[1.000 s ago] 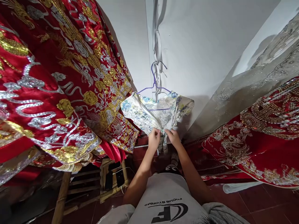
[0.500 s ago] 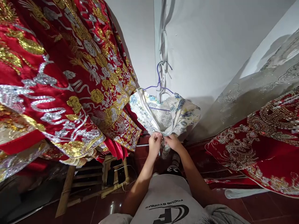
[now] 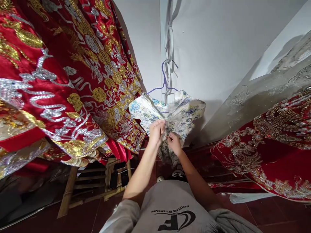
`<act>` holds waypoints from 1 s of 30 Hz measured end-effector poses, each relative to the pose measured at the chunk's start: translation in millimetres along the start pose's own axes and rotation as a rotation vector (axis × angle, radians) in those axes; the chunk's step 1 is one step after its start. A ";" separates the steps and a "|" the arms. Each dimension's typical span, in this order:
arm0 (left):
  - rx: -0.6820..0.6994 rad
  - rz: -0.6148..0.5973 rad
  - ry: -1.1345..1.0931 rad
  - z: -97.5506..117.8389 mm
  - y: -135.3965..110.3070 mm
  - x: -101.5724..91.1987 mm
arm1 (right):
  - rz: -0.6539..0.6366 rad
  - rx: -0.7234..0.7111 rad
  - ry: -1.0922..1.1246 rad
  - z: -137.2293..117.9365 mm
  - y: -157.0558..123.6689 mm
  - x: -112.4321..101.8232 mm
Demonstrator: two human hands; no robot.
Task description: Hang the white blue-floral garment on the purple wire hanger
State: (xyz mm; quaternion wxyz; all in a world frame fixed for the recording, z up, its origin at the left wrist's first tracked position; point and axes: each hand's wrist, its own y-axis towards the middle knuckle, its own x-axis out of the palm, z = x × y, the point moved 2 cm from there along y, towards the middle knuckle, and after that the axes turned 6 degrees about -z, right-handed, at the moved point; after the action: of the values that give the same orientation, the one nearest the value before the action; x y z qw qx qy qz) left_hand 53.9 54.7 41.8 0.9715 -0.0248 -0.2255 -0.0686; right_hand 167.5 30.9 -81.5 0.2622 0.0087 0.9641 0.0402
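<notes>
A white dress with a blue and yellow floral print (image 3: pixel 187 113) hangs from a purple hanger (image 3: pixel 164 77) in front of me. My left hand (image 3: pixel 157 129) is closed at the front opening of the dress, its fingers pinched near the upper end of the closure. Lower and to the right, my right hand (image 3: pixel 174 141) pinches the front edge of the same dress. The front edges come together between my hands. Any small fastener at the fingertips is too small to make out.
Red garments with gold and silver embroidery (image 3: pixel 97 81) hang close on the left. On the right are a beaded red garment (image 3: pixel 279 161) and sheer beaded fabric (image 3: pixel 243 103). A bamboo chair (image 3: pixel 114 191) holding phones stands at lower left. White rings (image 3: pixel 170 43) carry the hanger.
My left hand has moved up along the dress front and the right hand sits slightly lower. The neckline, wide apart before, is now drawn together higher up.
</notes>
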 end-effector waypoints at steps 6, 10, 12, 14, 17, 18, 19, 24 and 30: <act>0.155 -0.144 -0.065 93.0 44.6 44.4 | 0.019 -0.056 0.051 -6.4 7.8 -27.4; 0.244 -0.094 -0.025 117.0 51.5 52.5 | -0.066 -0.011 0.017 -10.3 6.5 -38.7; 0.258 -0.075 0.026 115.9 49.7 49.1 | -0.129 0.009 0.012 -11.7 3.2 -41.2; 0.267 -0.087 0.086 109.2 44.8 44.1 | -0.185 -0.004 0.033 -18.7 1.5 -45.8; 0.275 -0.094 0.149 95.4 34.6 37.1 | -0.125 -0.144 0.143 -49.7 8.0 -64.1; 0.277 -0.087 0.159 90.9 31.4 35.6 | -0.064 -0.220 0.186 -65.3 13.1 -73.0; 0.279 -0.082 0.166 86.8 28.7 34.6 | 0.010 -0.302 0.219 -82.4 19.2 -82.7; 0.348 -0.073 0.228 72.2 22.0 32.3 | 0.092 -0.554 0.089 -155.5 54.2 -117.7; 0.397 0.054 0.285 59.2 25.3 20.4 | 0.243 -0.581 -0.061 -175.3 67.1 -147.7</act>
State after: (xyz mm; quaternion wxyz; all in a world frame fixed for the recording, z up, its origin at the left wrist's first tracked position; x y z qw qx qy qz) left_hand 49.9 81.9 103.4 0.9809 0.1703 -0.0944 0.0000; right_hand 205.8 79.5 149.2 0.2758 0.0498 0.8958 0.3449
